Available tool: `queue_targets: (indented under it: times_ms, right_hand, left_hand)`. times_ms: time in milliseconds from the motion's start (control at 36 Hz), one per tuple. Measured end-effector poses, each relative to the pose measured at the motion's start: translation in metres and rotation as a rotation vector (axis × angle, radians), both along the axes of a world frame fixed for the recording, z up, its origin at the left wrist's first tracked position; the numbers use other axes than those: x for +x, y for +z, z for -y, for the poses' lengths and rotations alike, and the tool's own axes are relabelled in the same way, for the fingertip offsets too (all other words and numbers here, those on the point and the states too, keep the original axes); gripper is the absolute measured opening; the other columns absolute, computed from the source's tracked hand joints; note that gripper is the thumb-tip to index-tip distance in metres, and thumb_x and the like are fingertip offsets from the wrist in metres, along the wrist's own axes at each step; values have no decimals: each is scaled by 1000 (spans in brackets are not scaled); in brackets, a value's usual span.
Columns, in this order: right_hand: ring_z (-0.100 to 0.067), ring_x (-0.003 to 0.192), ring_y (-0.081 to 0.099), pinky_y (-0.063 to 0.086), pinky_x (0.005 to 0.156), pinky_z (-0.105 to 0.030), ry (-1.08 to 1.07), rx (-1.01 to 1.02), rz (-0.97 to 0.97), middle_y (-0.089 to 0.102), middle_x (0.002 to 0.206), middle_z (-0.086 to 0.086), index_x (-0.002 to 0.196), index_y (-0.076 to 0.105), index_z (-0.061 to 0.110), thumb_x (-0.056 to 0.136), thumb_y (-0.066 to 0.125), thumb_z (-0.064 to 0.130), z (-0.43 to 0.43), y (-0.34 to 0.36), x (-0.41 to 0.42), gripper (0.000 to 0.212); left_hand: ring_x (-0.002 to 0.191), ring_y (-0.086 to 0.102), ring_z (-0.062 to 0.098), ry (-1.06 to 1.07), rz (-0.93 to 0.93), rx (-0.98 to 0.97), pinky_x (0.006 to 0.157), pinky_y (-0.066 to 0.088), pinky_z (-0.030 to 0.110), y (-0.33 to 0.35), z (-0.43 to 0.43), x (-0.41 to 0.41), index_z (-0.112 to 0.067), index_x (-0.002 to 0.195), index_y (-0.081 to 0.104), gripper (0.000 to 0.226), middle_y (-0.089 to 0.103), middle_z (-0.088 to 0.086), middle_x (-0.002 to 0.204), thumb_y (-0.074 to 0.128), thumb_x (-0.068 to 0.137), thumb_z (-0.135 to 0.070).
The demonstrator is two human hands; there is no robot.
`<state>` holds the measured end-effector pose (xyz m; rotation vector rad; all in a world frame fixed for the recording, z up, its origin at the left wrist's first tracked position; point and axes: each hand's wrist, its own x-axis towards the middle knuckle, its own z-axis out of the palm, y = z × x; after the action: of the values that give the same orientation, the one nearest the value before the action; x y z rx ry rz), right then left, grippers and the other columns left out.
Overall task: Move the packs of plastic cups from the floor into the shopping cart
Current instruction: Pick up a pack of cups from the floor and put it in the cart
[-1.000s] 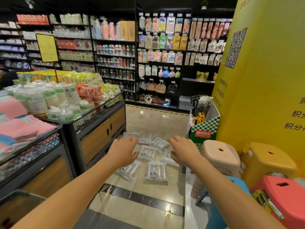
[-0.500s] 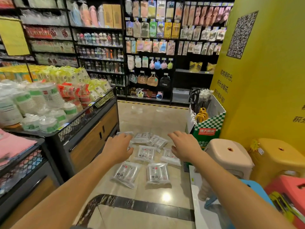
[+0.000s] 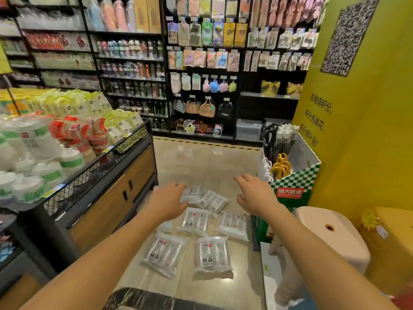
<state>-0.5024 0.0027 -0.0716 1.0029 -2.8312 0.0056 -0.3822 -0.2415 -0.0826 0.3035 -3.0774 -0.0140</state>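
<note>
Reaching out over the packs of plastic cups (image 3: 212, 257) scattered on the floor (image 3: 201, 162), left grip (image 3: 168, 203) and right grip (image 3: 257, 193) hover, both loosely apart, holding nothing.

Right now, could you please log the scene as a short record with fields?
left grip: open, holds nothing, out over the packs
right grip: open, holds nothing
cup packs: at least six, flat on the floor
shopping cart: not in view
to the right: checkered box, beige stool
</note>
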Motion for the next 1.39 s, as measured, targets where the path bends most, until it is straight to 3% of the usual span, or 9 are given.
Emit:
queue_targets:
  times_ms: [139,444,722,806,917,1028,1111,1389]
  right_hand:
    - [-26,124,53,49,98,-42,21,3,24,48,143,-4,149,35,24,96,51,32,6,-11,-69,56]
    - [-28,126,52,47,98,-44,3,58,139,47,146,-5,151,33,23,98,49,35,38,-59,-190,57]
    - [-28,125,53,51,94,-44,-83,124,281,46,148,-6,152,32,21,98,49,31,98,-151,-303,57]
    - [-30,123,54,49,93,-44,-112,111,325,49,144,-7,151,33,21,98,51,31,112,-194,-336,57]
    - [-34,118,57,49,88,-44,-153,106,404,48,144,-9,149,35,20,97,53,33,124,-269,-372,56]
    - [-36,113,58,53,85,-47,-146,138,508,49,143,-9,151,32,22,97,52,38,125,-367,-397,60]
    - [-36,114,58,53,84,-46,-133,170,574,49,142,-10,151,32,21,97,50,39,123,-450,-410,60]
    - [-34,126,51,50,96,-47,-150,162,755,36,154,-9,156,21,25,99,48,43,109,-764,-416,66]
  left_hand:
    - [120,56,24,48,19,25,99,43,44,-5,5,-74,-23,146,36,56,49,2,142,46,96,-47]
    - [117,57,30,39,34,170,94,47,44,-50,36,-200,-18,142,41,52,55,9,136,47,96,-41]
    - [113,57,33,23,132,315,89,49,44,-159,101,-327,-18,141,42,53,56,12,132,51,94,-41]
    - [118,55,32,15,176,368,95,46,46,-207,118,-362,-18,141,41,52,55,10,135,52,94,-38]
    - [120,54,32,55,272,368,100,37,48,-279,127,-397,-20,146,36,53,51,9,139,49,98,-38]
    - [114,55,33,83,299,457,89,45,45,-371,130,-417,-21,148,33,56,51,13,134,48,97,-39]
    - [113,56,34,106,315,498,91,46,49,-450,129,-428,-22,151,30,59,50,15,136,49,97,-38]
    - [113,55,36,172,440,572,87,49,49,-750,114,-428,-26,152,23,62,46,15,137,48,97,-40]
